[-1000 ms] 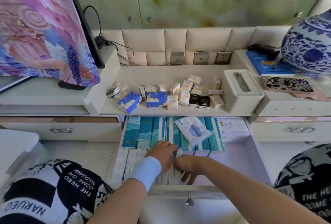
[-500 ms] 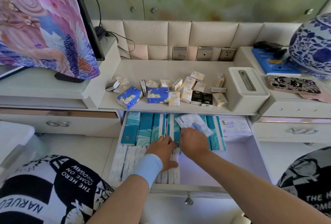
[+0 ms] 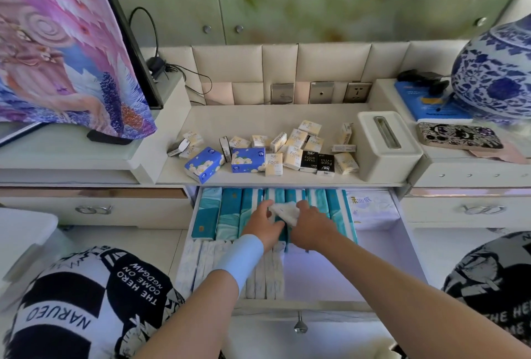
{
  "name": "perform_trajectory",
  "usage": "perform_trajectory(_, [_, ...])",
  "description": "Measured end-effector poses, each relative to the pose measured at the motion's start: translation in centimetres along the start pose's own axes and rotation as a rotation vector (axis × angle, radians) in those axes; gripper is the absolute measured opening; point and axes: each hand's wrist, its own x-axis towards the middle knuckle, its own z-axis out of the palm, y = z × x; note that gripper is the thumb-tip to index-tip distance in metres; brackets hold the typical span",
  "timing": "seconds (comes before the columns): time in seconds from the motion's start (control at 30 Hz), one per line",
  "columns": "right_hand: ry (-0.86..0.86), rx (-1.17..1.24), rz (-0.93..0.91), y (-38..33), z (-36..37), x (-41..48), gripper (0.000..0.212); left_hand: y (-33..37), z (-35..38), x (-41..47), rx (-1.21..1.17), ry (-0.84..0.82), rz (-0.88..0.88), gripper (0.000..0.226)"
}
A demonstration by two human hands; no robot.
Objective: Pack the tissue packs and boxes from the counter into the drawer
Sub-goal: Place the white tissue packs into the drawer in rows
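The open drawer (image 3: 385, 261) holds a back row of teal tissue packs (image 3: 230, 212) standing on edge, a front-left row of white packs (image 3: 201, 264) and a white pack (image 3: 370, 206) at the back right. My left hand (image 3: 263, 223) and my right hand (image 3: 311, 225) meet over the teal row, both gripping a soft white wipe pack (image 3: 284, 210) that is pushed down between the teal packs. On the counter (image 3: 258, 120) lie several small cream tissue packs (image 3: 296, 140), two black ones (image 3: 317, 161) and two blue flowered packs (image 3: 248, 159).
A white tissue box (image 3: 385, 143) stands on the counter's right end. A phone (image 3: 458, 136) and a blue-white vase (image 3: 500, 71) sit on the right cabinet, a cloth-draped screen (image 3: 66, 42) on the left. My patterned knees (image 3: 86, 301) flank the drawer.
Both hands moved from the front white packs to the back of the drawer. The wipe pack that lay flat on the teal row is now gripped and partly pressed between the packs.
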Motion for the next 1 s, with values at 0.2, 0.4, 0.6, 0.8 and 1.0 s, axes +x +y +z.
perform_trajectory(0.2, [-0.221,0.485,0.110,0.3,-1.0,-1.4,0.066,2.0,0.6,-0.8,-0.358,-0.074,-0.025,0.047])
perform_trajectory(0.4, [-0.242,0.109,0.077,3.1,-0.9,-3.2,0.024,-0.2,0.9,-1.2,0.692,-0.175,0.280,0.043])
perform_trajectory(0.6, [-0.374,-0.134,0.027,1.9,0.6,-4.8,0.036,-3.0,0.5,-1.6,1.118,-0.384,0.267,0.082])
perform_trajectory(0.8, [-0.576,0.403,0.215,0.0,3.5,-5.1,0.035,-3.7,-0.4,-2.1,1.020,-0.310,0.217,0.086])
perform_trajectory(1.0, [-0.658,0.443,0.287,-1.4,3.0,-4.8,0.050,-7.0,-3.3,-2.6,1.104,-0.169,-0.044,0.090])
